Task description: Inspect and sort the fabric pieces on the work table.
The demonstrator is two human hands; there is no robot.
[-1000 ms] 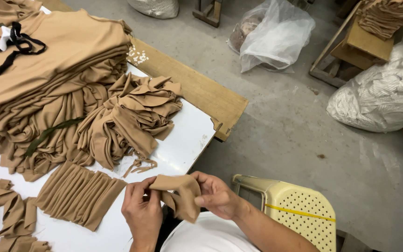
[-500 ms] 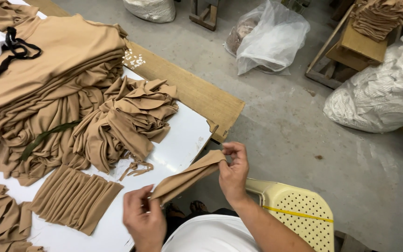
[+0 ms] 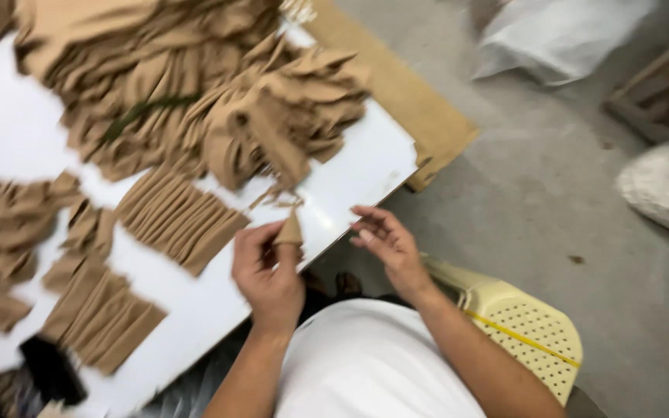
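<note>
two white plastic sacks (image 3: 559,35) (image 3: 667,190) sit on the floor, upper right.

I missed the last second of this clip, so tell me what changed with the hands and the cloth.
The right hand has let go of the tan fabric strip and now hangs open beside it. The left hand alone keeps the strip, now bunched upright instead of stretched between both hands. The view has swung left. The fabric piles on the white table lie as before.
</note>
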